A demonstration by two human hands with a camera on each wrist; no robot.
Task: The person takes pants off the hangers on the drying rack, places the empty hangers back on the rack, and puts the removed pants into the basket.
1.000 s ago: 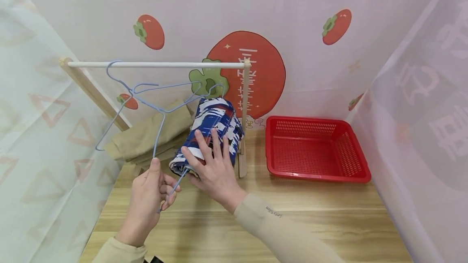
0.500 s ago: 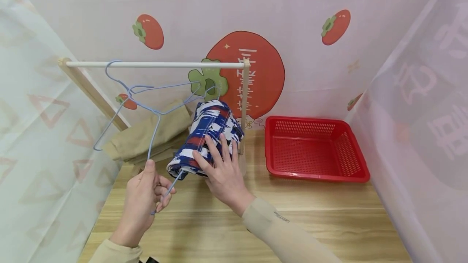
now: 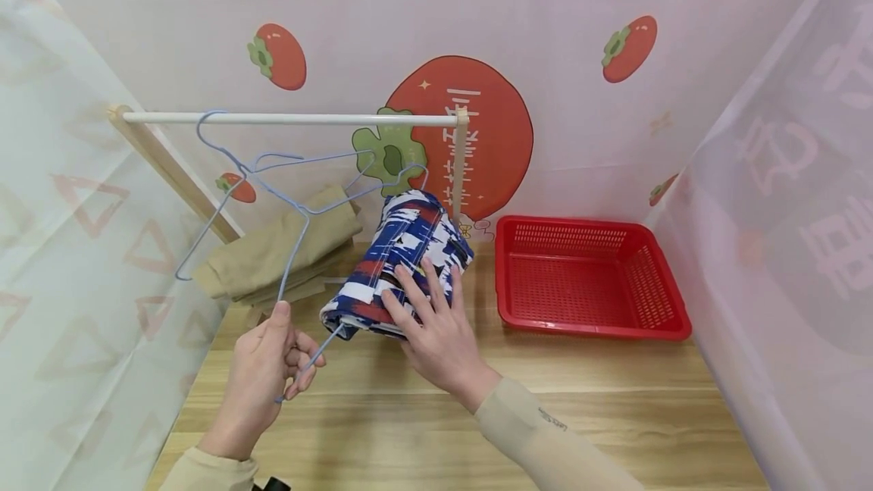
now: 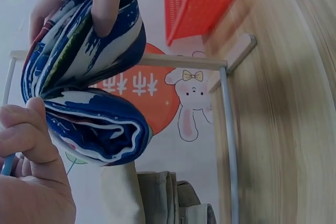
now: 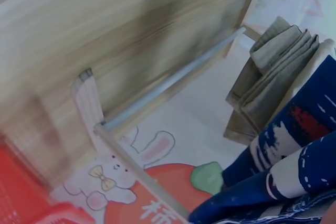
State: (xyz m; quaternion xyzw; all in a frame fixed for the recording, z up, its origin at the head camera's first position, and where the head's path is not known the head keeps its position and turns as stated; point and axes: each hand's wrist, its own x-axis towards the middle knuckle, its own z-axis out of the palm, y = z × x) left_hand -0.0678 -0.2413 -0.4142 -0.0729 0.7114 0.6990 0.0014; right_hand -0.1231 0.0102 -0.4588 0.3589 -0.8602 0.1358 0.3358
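Observation:
In the head view my left hand [image 3: 262,373] grips a light-blue wire hanger [image 3: 295,252] near its lower corner, thumb along the wire and fingers curled round it. A folded blue, white and red patterned garment [image 3: 402,241] hangs over this hanger's bar, which pokes out at its near end. My right hand [image 3: 443,336] holds the garment's right side, fingers spread over the outside. From the left wrist view, the right thumb [image 4: 107,11] presses the inner side of the upper half. The garment's two halves hang apart there. Its folds [image 5: 294,150] also show in the right wrist view.
A rack with a white rod [image 3: 293,120] and wooden posts [image 3: 459,173] stands behind. Another blue hanger [image 3: 221,148] hooks on the rod at the left, near folded beige cloth [image 3: 286,248]. A red perforated basket [image 3: 593,324] sits right on the wooden table [image 3: 614,400].
The patterned garment and my right hand have shifted right and away from the beige cloth. My right hand is also lower. My left hand has moved slightly left, still gripping the hanger.

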